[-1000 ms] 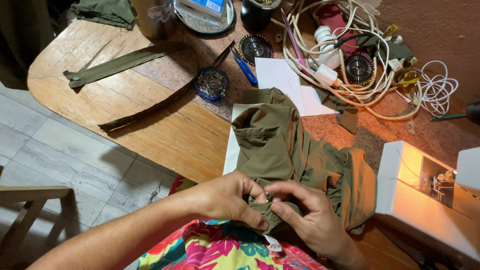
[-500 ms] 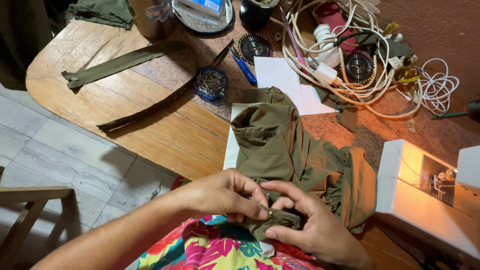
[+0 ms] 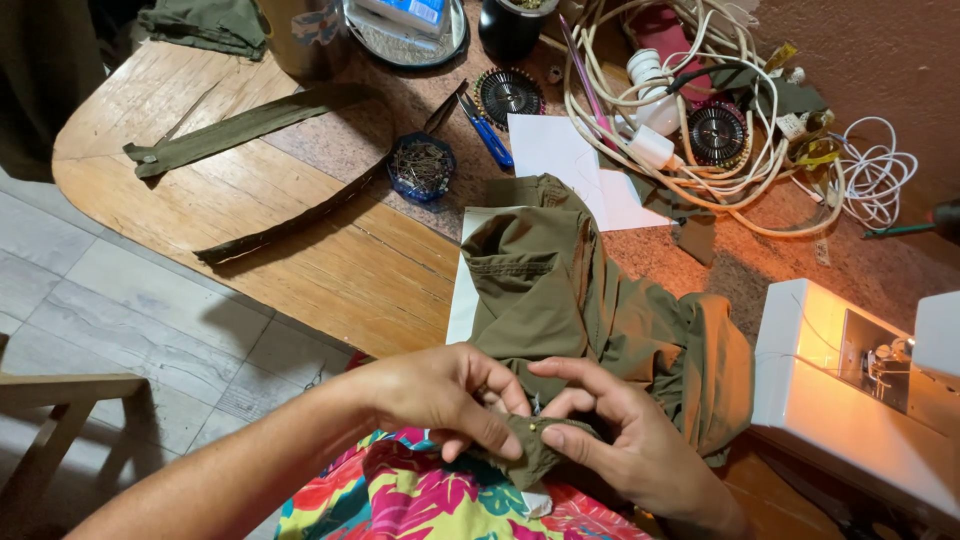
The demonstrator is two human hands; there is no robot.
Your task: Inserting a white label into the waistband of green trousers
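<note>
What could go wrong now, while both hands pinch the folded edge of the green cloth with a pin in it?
1. The pin sits between the fingertips of the left hand and the right hand, so it might prick a finger.
2. The olive garment hangs over the table edge and may slide, loosening the fold.
3. The open dish of pins lies close to the cloth and could be dragged or tipped.

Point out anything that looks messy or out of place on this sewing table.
The white cables lie in a loose tangle over the far side of the table, wound around a black disc. Nothing looks spilled or damaged.
</note>
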